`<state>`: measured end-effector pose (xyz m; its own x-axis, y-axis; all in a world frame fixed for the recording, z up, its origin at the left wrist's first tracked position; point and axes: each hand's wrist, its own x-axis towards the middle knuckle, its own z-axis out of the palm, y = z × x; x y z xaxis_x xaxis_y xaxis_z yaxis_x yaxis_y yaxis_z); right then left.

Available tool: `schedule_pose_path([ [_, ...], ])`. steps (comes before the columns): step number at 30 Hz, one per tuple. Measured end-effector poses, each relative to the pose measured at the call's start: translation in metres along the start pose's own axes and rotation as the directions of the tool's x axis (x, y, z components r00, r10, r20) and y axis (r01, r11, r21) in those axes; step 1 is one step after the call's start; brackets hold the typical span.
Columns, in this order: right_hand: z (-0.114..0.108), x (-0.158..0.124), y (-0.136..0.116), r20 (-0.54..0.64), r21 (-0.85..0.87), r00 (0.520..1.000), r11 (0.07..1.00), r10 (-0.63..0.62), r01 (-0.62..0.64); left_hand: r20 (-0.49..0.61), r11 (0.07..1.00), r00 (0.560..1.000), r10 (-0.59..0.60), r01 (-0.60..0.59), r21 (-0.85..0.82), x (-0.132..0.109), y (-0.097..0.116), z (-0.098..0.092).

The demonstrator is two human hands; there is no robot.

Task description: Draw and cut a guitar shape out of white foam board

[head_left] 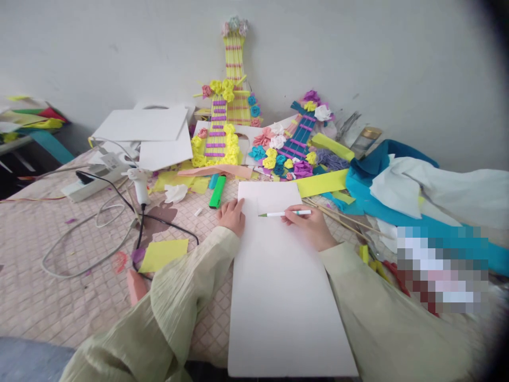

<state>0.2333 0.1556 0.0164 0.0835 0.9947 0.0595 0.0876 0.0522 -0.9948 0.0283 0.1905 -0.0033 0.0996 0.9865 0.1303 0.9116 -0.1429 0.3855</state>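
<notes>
Over the board [290, 297], the right hand [314, 225] pinches a pen [274, 214]. The left hand [233, 216] (loosely open) rests beside a green tool [217, 192].

A plain, pale grey wall [131, 63] fills the background, smooth apart from a few small, faint smudges. Against it stands a desk [24, 254] under a pinkish-beige cover with a quilted diamond pattern, wrinkled and stained dark in places. Beyond its left end sits something black [11, 170], too cut off to identify. The light is soft and even, leaving only faint shadows on the wall
</notes>
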Motion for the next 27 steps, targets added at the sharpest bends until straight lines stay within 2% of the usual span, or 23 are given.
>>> schedule_pose_path([
  [11,0.0011,0.0015,0.0067,-0.022,0.002,0.999,1.0,0.031,-0.031,-0.006,1.0,1.0,-0.006,0.006,-0.014,-0.0005,0.0006,0.0],
  [27,-0.0003,-0.0035,-0.0012,0.075,-0.016,0.997,1.0,-0.017,0.019,-0.004,1.0,1.0,-0.01,0.01,-0.009,-0.0005,0.0015,-0.0009],
])
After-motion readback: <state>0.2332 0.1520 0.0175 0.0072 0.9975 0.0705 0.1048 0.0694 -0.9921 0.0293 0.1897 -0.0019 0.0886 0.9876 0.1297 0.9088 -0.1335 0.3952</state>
